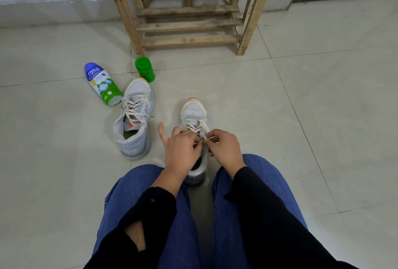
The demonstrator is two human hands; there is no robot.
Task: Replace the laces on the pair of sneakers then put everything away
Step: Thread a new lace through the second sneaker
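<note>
Two pale grey sneakers with orange toe tips stand on the tiled floor. The right sneaker [194,111] sits between my knees, and its cream lace [197,127] crosses the eyelets. My left hand [182,148] and my right hand [224,148] meet over its tongue, each pinching a part of the lace. My left index finger sticks out straight. My hands hide the top eyelets. The left sneaker [133,118] stands apart to the left, laced, with loose lace ends.
A wooden shoe rack [189,10] stands against the wall ahead. A blue and green powder bottle [102,84] lies on the floor beside the left sneaker. A green jar [144,69] stands near the rack's leg. My knees in blue trousers fill the bottom.
</note>
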